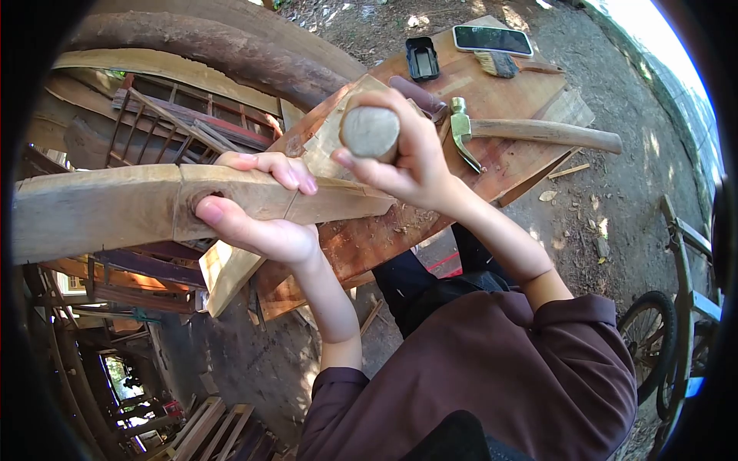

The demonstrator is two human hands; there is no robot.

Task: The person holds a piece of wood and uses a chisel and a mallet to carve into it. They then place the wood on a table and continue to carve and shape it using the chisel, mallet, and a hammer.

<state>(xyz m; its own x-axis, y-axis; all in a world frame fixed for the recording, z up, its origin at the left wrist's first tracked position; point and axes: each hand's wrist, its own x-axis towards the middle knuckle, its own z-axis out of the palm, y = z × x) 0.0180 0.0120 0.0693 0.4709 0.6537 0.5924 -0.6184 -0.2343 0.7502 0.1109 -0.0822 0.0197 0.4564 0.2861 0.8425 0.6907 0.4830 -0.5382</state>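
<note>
My left hand (269, 203) is closed round a long, slightly curved piece of timber (100, 211), with the fingers over its top edge and the thumb below. Pencil-like lines cross its face, and a dark knot hole shows by my thumb. In my right hand (411, 154) is a thick wooden handle (370, 133), its round end facing me and the fingers wrapped about it. My hand hides the handle's lower part. A pale wood block (327, 142) shows just behind that hand. To the right, a claw hammer (538, 132) lies on the wooden bench (369, 238).
On the bench's far end are a phone (492, 40), a paintbrush (503, 64) and a small black tray (422, 59). Timber and slatted wooden frames (177, 127) crowd the left side. A wheeled cart (649, 338) stands at right, on the dirt ground.
</note>
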